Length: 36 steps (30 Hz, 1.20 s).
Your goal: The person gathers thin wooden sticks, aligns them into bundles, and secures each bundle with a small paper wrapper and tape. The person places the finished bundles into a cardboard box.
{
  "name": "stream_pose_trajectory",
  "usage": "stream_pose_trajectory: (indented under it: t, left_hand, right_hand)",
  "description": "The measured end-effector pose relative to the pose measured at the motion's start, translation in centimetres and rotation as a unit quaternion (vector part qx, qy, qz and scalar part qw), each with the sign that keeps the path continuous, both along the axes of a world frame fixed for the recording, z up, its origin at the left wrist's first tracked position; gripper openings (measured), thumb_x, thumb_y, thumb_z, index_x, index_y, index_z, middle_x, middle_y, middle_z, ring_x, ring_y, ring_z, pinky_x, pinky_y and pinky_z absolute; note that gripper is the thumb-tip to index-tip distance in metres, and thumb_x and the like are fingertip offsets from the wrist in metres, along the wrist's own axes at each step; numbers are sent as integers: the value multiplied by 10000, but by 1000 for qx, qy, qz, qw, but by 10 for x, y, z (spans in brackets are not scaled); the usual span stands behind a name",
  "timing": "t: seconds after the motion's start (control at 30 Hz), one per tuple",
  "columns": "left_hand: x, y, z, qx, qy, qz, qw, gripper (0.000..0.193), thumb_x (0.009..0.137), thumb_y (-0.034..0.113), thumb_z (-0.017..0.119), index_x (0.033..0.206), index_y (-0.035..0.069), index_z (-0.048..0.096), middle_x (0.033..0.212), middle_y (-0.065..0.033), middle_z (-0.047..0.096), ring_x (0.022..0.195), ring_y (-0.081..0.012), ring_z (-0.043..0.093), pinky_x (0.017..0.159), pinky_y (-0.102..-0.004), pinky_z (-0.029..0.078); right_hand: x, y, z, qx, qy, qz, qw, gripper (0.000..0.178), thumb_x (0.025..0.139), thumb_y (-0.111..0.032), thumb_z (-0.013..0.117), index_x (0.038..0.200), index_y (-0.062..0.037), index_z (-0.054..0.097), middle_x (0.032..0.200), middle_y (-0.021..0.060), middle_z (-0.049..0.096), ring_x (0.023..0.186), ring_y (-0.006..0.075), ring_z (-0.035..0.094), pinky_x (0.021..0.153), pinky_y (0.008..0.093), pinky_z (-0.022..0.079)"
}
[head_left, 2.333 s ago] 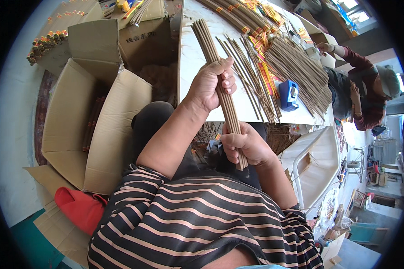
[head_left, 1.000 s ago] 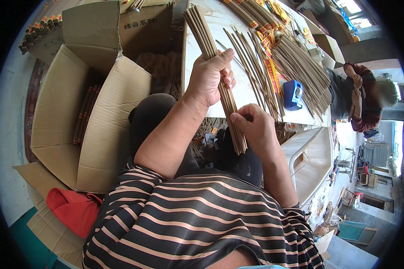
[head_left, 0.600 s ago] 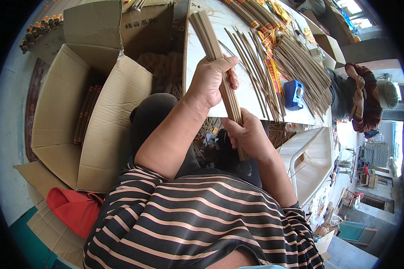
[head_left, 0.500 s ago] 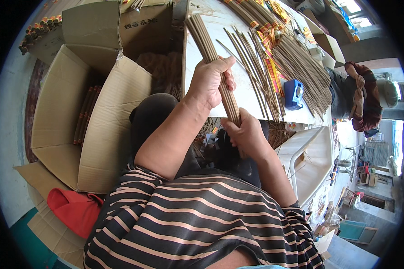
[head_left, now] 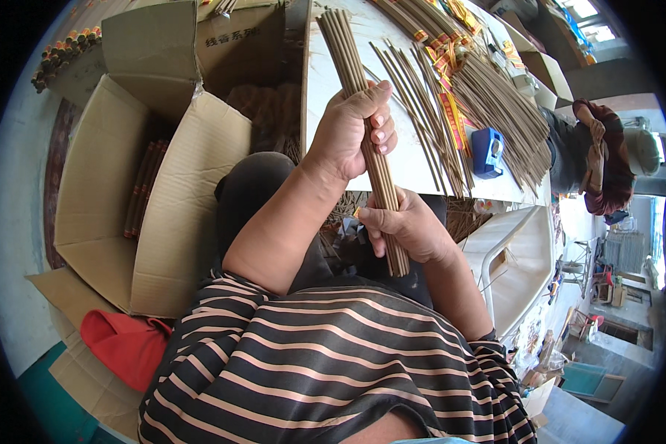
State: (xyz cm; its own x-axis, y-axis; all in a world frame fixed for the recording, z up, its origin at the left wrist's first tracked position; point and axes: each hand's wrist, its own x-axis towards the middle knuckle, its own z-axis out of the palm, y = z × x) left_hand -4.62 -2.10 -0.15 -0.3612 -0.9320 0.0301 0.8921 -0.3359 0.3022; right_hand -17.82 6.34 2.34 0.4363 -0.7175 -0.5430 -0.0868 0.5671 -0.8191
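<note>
A bundle of thin brown incense sticks (head_left: 379,170) slants across in front of me, over my lap and the table's edge. My left hand (head_left: 350,135) is wrapped around its upper half, with the stick ends fanning a little above the fist. Lower down, my right hand (head_left: 409,226) grips the same bundle near its bottom end, thumb across the front. The lower ends show below that hand. On the white table beyond lie several loose sticks (head_left: 414,111) and a larger spread of sticks (head_left: 496,111). Red-and-yellow paper bands (head_left: 453,122) and a blue tape dispenser (head_left: 487,152) are among them.
An open cardboard box (head_left: 185,214) at my left holds dark wrapped bundles (head_left: 142,189). Red cloth (head_left: 123,348) lies near it. Banded bundles (head_left: 411,22) sit at the table's far side. A co-worker (head_left: 607,159) is at the right, above a white tray-like thing (head_left: 518,277).
The bundle has tilted slightly more upright and moved a little right at its top. My right hand has shifted slightly down, and the lower stick ends now show more clearly.
</note>
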Motion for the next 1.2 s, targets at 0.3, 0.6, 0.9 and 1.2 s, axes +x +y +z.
stream_pose_trajectory:
  t: [0.3,0.6,0.9,1.2]
  left_hand:
    - [-3,1,-1,68,-127,62,988,238,853,157,600,667,121,456,526,30,441,415,-78,420,397,-239,350]
    - [-4,3,8,86,-142,73,983,221,841,136,606,676,138,459,522,44,441,418,-73,422,405,-237,348]
    - [4,4,10,10,-26,17,999,197,849,136,575,683,132,469,505,62,396,407,-47,393,383,-204,330]
    - [1,3,4,38,-75,55,995,166,841,125,592,715,135,484,523,49,424,419,-59,411,395,-208,339]
  right_hand:
    - [10,1,-7,-120,205,-13,971,190,846,-150,612,819,-26,471,558,9,482,387,86,444,360,218,370]
    - [8,2,1,-64,144,-2,988,197,855,-151,610,822,-23,464,544,9,484,376,91,448,347,221,372]
    - [0,3,3,21,-11,10,1000,192,849,-143,607,804,-20,466,504,21,468,353,102,436,344,224,362]
    - [8,2,4,-100,201,13,974,183,847,-133,601,806,-18,464,547,28,498,400,94,469,367,220,381]
